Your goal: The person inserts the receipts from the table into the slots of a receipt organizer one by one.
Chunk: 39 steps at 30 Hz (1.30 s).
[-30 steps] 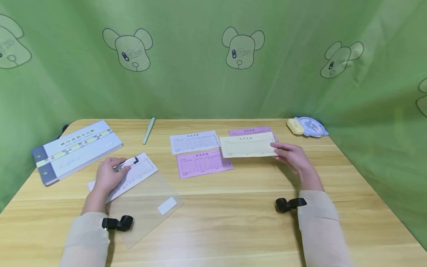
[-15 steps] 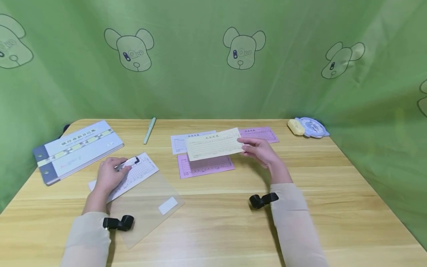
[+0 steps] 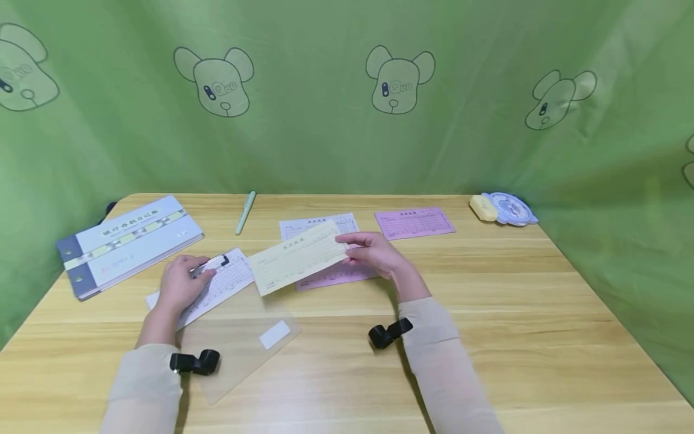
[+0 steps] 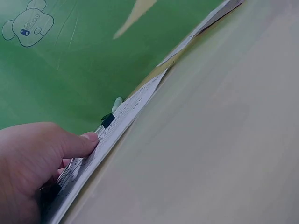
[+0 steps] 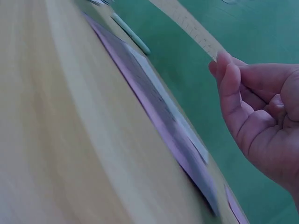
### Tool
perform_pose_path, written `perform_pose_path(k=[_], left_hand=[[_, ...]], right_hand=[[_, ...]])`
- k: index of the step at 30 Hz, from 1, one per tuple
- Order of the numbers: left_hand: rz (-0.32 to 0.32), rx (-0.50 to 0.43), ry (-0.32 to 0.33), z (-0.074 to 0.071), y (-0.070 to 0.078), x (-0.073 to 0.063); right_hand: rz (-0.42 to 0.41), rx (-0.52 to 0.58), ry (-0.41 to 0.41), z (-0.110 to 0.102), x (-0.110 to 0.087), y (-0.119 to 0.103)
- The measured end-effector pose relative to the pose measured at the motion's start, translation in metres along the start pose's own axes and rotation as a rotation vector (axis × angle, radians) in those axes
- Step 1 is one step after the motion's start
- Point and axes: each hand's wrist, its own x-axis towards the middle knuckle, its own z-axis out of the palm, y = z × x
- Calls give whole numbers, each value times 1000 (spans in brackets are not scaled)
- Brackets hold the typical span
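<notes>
My right hand (image 3: 374, 253) pinches the right end of a yellow printed slip (image 3: 298, 256), held above the table between thumb and fingers. In the right wrist view the same slip (image 5: 191, 28) runs away from the fingertips. My left hand (image 3: 183, 280) grips the metal clip (image 3: 215, 263) of a clear clipboard (image 3: 238, 355), its thumb on top of the clip. Under the clip a white printed form (image 3: 230, 277) lies on the board. Partly covered by the yellow slip are a white slip (image 3: 347, 223) and a purple slip (image 3: 331, 277).
Another purple slip (image 3: 414, 223) lies at the back. A blue-white account book (image 3: 130, 241) is at the left, with a pale green pen (image 3: 246, 213) beyond the clipboard. Back right sit a light blue item (image 3: 509, 209) and a yellow block (image 3: 483, 208). Green curtain (image 3: 309, 120) surrounds the table.
My right hand has carried the yellow slip leftward, from above the far purple slip to beside the clipboard, tilting it. The left hand stays on the clip.
</notes>
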Motion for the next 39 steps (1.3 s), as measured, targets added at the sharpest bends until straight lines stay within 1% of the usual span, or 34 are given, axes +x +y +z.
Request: perform_pose_path(k=[6,13,18,22,25,32,36,39], left_hand=[[-16,13,-11,-1,1,0],[-21,23,-31,-3,2,0],[-16,35,-18,-4,2,-1],[-3,39,-21,-4,4,1],[-7,43,-27,-5,5,1],[-12,49,-28,-4,6,2],[-20,57,-36,-3,5,2],[-10,71,-34,-3,4,2]], right_hand=[[23,-36,-60,26,9,6],[54,-98,-98,52,16,7],[66,-84,-100,67,21,8],[107,-39,-89,80,23,9],[137,-21,-88,91,25,10],[101,-76,-98,112,30,11],[89,-54,-96,122,33,12],[93,-13,-94,130,35,13]])
